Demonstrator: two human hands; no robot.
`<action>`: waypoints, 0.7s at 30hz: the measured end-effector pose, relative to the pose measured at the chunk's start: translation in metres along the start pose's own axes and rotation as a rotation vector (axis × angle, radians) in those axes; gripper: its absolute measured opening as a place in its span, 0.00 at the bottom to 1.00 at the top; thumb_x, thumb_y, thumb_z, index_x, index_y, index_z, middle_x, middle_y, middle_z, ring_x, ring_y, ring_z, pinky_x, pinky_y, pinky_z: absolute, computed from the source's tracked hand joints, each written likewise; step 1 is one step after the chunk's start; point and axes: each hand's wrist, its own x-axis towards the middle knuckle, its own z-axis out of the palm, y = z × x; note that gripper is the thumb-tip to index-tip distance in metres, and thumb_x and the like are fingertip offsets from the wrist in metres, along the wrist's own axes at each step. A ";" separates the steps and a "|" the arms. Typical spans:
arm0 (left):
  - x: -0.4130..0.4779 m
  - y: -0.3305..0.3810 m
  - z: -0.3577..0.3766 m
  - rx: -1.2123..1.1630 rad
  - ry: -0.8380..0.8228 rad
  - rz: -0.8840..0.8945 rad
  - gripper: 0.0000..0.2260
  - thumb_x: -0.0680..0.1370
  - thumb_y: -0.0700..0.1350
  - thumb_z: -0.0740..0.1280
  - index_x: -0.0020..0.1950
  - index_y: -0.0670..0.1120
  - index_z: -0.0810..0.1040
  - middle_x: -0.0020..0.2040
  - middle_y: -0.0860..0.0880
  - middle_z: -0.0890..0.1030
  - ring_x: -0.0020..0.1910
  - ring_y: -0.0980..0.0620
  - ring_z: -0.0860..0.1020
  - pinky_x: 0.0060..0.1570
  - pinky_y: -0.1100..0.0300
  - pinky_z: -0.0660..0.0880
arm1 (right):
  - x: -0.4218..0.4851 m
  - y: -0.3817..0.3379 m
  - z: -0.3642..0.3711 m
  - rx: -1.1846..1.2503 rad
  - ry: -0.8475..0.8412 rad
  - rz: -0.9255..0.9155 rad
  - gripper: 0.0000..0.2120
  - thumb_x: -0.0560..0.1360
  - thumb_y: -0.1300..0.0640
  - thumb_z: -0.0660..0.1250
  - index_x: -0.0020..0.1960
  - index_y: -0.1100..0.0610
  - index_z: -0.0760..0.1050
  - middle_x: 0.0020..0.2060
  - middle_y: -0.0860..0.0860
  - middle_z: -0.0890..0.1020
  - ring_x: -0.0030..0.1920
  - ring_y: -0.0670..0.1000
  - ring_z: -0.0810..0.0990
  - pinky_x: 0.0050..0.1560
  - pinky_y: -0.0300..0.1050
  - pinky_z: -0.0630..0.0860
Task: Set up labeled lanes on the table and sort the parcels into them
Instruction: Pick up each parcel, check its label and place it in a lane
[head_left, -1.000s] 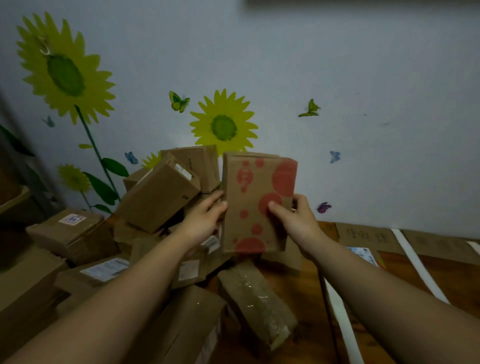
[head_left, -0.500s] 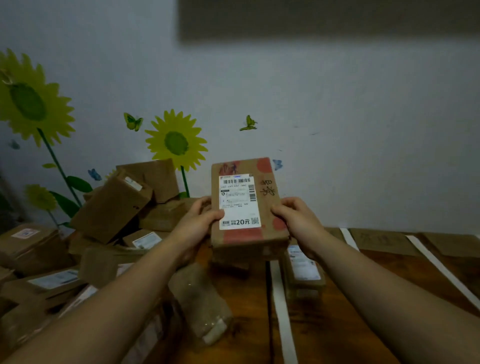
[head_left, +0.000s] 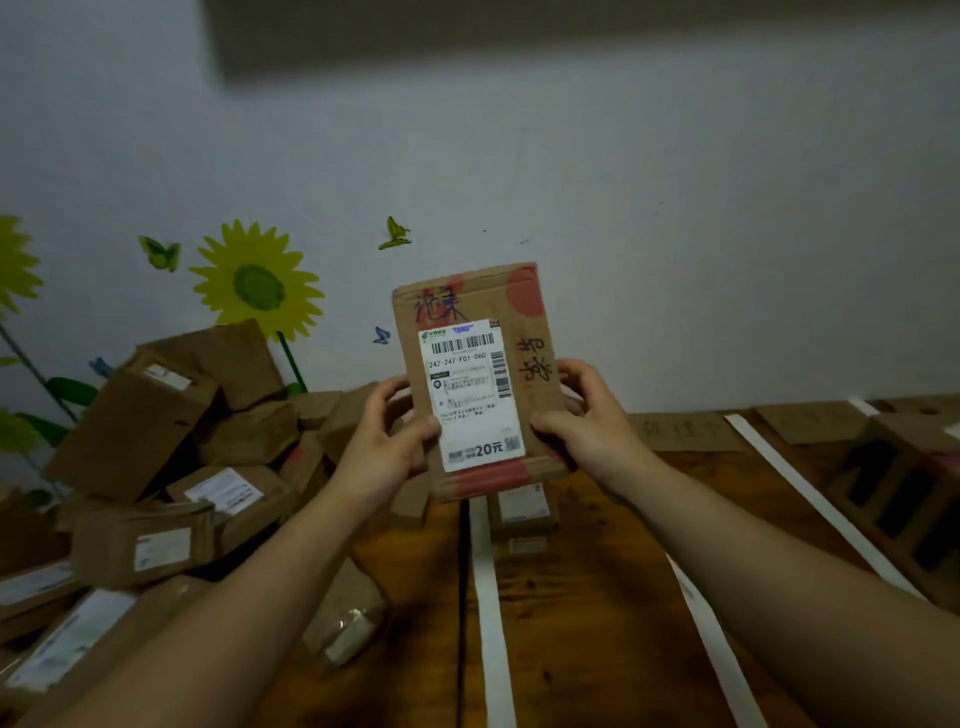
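I hold a flat brown parcel (head_left: 524, 317) with red dots upright in front of me, its white shipping label (head_left: 470, 395) facing me. My left hand (head_left: 387, 447) grips its left edge and my right hand (head_left: 592, 426) grips its right edge, thumbs on the front. Below lies the wooden table (head_left: 587, 623), divided by white tape strips (head_left: 488, 613) into lanes. Brown cardboard lane labels (head_left: 680, 431) lie along the far edge by the wall. A small parcel (head_left: 522, 512) lies in the lane just under the held one.
A heap of brown parcels (head_left: 156, 457) fills the left side of the table, some stacked against the wall. A plastic-wrapped packet (head_left: 348, 618) lies near my left forearm. A dark box (head_left: 904, 499) sits in a lane at the right.
I turned the parcel from its red-dotted back to its label side and raised it upright. My view swung right, away from the heap and toward the lanes.
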 end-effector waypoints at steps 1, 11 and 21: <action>0.001 -0.001 0.003 0.014 0.023 -0.031 0.16 0.79 0.43 0.64 0.62 0.58 0.67 0.61 0.48 0.76 0.56 0.48 0.77 0.48 0.48 0.77 | -0.003 -0.002 -0.005 -0.068 -0.042 0.013 0.30 0.69 0.62 0.71 0.65 0.41 0.66 0.60 0.47 0.76 0.58 0.51 0.79 0.52 0.50 0.81; 0.005 -0.009 -0.004 0.046 0.047 -0.030 0.31 0.77 0.48 0.67 0.75 0.57 0.54 0.66 0.57 0.66 0.59 0.54 0.72 0.49 0.50 0.76 | -0.046 -0.009 -0.029 -0.230 -0.135 0.111 0.30 0.72 0.62 0.72 0.69 0.43 0.68 0.57 0.42 0.77 0.53 0.44 0.80 0.47 0.38 0.80; -0.023 -0.034 0.055 -0.108 -0.081 -0.202 0.03 0.80 0.43 0.62 0.51 0.44 0.70 0.53 0.42 0.79 0.46 0.50 0.80 0.39 0.58 0.77 | -0.093 0.012 -0.059 -0.147 0.653 0.196 0.21 0.75 0.57 0.70 0.63 0.51 0.65 0.63 0.53 0.74 0.44 0.44 0.77 0.36 0.38 0.75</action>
